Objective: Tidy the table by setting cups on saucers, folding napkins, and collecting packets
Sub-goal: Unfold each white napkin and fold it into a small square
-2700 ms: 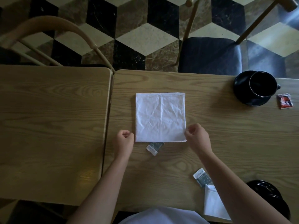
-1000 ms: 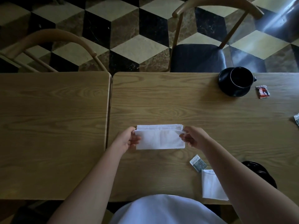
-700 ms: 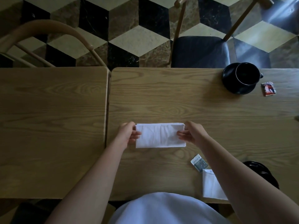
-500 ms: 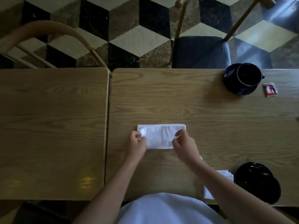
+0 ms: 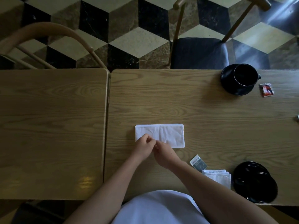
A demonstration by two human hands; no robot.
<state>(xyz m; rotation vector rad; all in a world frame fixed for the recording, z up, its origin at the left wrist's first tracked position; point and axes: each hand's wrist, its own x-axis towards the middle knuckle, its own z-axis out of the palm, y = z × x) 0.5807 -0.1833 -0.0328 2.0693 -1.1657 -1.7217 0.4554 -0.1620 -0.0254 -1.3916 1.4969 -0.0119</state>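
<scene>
A white napkin (image 5: 168, 135), folded into a long rectangle, lies on the right wooden table (image 5: 178, 97). My left hand (image 5: 143, 148) has its curled fingers on the napkin's near left corner. My right hand (image 5: 165, 153) sits right beside it and pinches the near edge. A black cup (image 5: 245, 75) stands on a black saucer (image 5: 226, 85) at the far right, with a red packet (image 5: 266, 89) next to it. A grey-green packet (image 5: 198, 163) and a second folded napkin (image 5: 218, 176) lie near my right forearm.
Black saucers (image 5: 255, 181) sit at the near right edge. A second table (image 5: 48, 126) butts against the left side. Another packet (image 5: 298, 118) peeks in at the right border. Two chairs (image 5: 199, 52) stand beyond the far edge.
The open napkin was folded in half toward me. My right hand then slid left along the near edge from the right end until it met my left hand.
</scene>
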